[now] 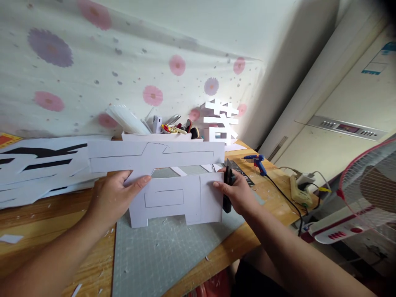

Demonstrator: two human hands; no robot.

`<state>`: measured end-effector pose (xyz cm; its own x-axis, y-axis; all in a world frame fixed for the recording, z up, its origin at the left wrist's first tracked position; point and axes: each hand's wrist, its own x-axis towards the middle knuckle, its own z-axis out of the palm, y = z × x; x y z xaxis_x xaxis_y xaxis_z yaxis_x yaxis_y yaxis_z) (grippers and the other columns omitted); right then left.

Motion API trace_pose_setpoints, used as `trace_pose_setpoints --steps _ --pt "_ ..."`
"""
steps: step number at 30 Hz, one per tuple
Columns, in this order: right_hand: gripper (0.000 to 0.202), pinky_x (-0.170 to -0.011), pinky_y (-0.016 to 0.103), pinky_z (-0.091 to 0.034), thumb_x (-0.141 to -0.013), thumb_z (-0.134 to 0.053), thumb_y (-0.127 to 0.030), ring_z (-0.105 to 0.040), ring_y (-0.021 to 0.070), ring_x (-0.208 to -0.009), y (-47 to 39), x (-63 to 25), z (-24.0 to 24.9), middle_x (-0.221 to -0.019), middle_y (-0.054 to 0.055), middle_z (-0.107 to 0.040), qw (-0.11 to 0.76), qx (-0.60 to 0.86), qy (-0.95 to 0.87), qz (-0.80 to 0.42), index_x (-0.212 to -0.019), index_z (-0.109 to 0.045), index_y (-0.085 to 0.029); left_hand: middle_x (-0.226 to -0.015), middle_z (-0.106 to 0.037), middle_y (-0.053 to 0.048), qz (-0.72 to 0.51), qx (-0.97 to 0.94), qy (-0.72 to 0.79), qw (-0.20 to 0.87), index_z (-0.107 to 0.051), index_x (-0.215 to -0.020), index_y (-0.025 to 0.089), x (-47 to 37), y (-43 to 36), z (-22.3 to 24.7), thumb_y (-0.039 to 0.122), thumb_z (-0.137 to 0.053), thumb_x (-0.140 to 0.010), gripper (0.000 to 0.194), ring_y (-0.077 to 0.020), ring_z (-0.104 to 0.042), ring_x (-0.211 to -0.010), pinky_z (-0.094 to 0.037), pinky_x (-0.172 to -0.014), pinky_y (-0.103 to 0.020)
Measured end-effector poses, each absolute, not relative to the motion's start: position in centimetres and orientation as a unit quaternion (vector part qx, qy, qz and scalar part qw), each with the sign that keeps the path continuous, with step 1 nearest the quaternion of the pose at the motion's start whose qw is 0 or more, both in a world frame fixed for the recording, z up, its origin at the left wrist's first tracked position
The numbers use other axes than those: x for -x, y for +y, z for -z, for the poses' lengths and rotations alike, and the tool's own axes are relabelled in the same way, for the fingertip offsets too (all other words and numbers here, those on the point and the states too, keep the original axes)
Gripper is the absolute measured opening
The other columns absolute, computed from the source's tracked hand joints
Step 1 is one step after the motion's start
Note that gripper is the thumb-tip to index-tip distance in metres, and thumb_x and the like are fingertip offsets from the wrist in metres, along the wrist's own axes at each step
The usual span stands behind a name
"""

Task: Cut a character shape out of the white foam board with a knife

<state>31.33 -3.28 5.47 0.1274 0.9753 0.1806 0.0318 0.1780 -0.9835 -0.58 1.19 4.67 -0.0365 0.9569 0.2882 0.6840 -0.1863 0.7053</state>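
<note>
A white foam board [173,198] with pencil-drawn outlines and cut-out openings is held upright above the cutting mat [161,255]. My left hand [116,192] grips it at the left, thumb on the front face beside an opening. My right hand [236,189] pinches its right edge, thumb in front. A black utility knife [227,202] with its blade pointing up is also held in my right hand, against the board's edge. The board's lower edge has a rectangular notch. The fingers behind the board are hidden.
Cut white boards [40,165] lie at the left. Behind stand a white tool box [154,137] and a cut-out white character [221,119]. At the right are a blue glue gun [258,162], a power strip [298,189] and a fan [371,185]. Scraps [11,238] litter the wooden table.
</note>
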Motion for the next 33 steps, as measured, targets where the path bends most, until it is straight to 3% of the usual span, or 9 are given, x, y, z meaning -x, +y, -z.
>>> trace_pose_setpoints --steps 5,13,17,21,25,27,29,33 --pt "0.035 -0.055 0.026 -0.036 -0.061 -0.086 -0.04 -0.042 0.0108 -0.056 -2.8 -31.5 -5.3 -0.06 -0.006 -0.049 0.549 0.505 -0.527 -0.408 -0.071 -0.058 -0.021 -0.097 -0.079 -0.005 -0.37 -0.676 0.602 0.208 -0.073 -0.096 0.024 0.7 1.4 -4.8 0.075 -0.053 -0.076 0.058 -0.0315 -0.071 -0.092 -0.052 -0.077 -0.038" --pt "0.038 -0.053 0.026 -0.031 -0.059 -0.086 -0.044 -0.037 0.0096 -0.054 -2.4 -31.4 -5.1 -0.057 -0.007 -0.047 0.553 0.523 -0.504 -0.409 -0.07 -0.059 -0.02 -0.1 -0.078 -0.006 -0.366 -0.67 0.603 0.231 -0.074 -0.104 0.022 0.7 1.7 -4.2 0.071 -0.052 -0.078 0.059 -0.0334 -0.07 -0.097 -0.05 -0.081 -0.04" --pt "0.043 -0.053 0.025 -0.028 -0.056 -0.09 -0.046 -0.037 0.0095 -0.054 -2.2 -32.0 -4.6 -0.058 -0.007 -0.047 0.563 0.51 -0.485 -0.432 -0.072 -0.058 -0.02 -0.095 -0.077 -0.008 -0.353 -0.678 0.592 0.256 -0.075 -0.096 0.021 1.1 1.9 -5.0 0.07 -0.055 -0.078 0.056 -0.0359 -0.069 -0.094 -0.052 -0.081 -0.043" --pt "0.053 -0.054 0.026 -0.027 -0.047 -0.095 -0.049 -0.038 0.0102 -0.055 -1.5 -33.2 -4.2 -0.058 -0.007 -0.048 0.605 0.518 -0.421 -0.434 -0.072 -0.056 -0.021 -0.109 -0.078 -0.007 -0.296 -0.724 0.502 0.369 -0.076 -0.108 0.025 2.5 1.6 -6.7 0.067 -0.07 -0.07 0.057 -0.0345 -0.071 -0.105 -0.056 -0.092 -0.043" --pt "0.062 -0.057 0.027 -0.03 -0.035 -0.096 -0.052 -0.042 0.0123 -0.057 -0.8 -33.8 -4.3 -0.06 -0.006 -0.052 0.618 0.533 -0.381 -0.435 -0.073 -0.058 -0.021 -0.119 -0.075 -0.009 -0.279 -0.703 0.236 0.611 -0.072 -0.124 0.028 2.4 0.3 -6.5 0.066 -0.074 -0.076 0.061 -0.0342 -0.069 -0.114 -0.055 -0.099 -0.042" --pt "0.061 -0.058 0.027 -0.03 -0.036 -0.096 -0.054 -0.042 0.0123 -0.058 -0.7 -33.7 -4.2 -0.06 -0.006 -0.052 0.612 0.535 -0.399 -0.425 -0.072 -0.059 -0.021 -0.114 -0.076 -0.01 -0.364 -0.615 0.201 0.669 -0.069 -0.128 0.027 1.6 -0.7 -5.7 0.058 -0.076 -0.079 0.058 -0.0346 -0.069 -0.112 -0.056 -0.098 -0.045" --pt "0.058 -0.058 0.027 -0.03 -0.041 -0.095 -0.056 -0.042 0.0122 -0.059 -0.7 -33.6 -4.1 -0.061 -0.006 -0.052 0.599 0.535 -0.427 -0.416 -0.073 -0.06 -0.021 -0.115 -0.076 -0.009 -0.366 -0.597 0.205 0.684 -0.064 -0.133 0.029 0.7 -1.5 -5.1 0.055 -0.077 -0.079 0.061 -0.033 -0.07 -0.11 -0.057 -0.096 -0.045" --pt "0.055 -0.06 0.028 -0.033 -0.046 -0.091 -0.061 -0.044 0.0138 -0.062 -0.8 -33.4 -3.7 -0.063 -0.004 -0.053 0.584 0.541 -0.465 -0.388 -0.073 -0.061 -0.022 -0.107 -0.075 -0.012 -0.277 -0.552 0.259 0.743 -0.066 -0.128 0.023 -0.2 -2.2 -5.2 0.076 -0.078 -0.067 0.081 -0.0359 -0.069 -0.106 -0.06 -0.085 -0.044"
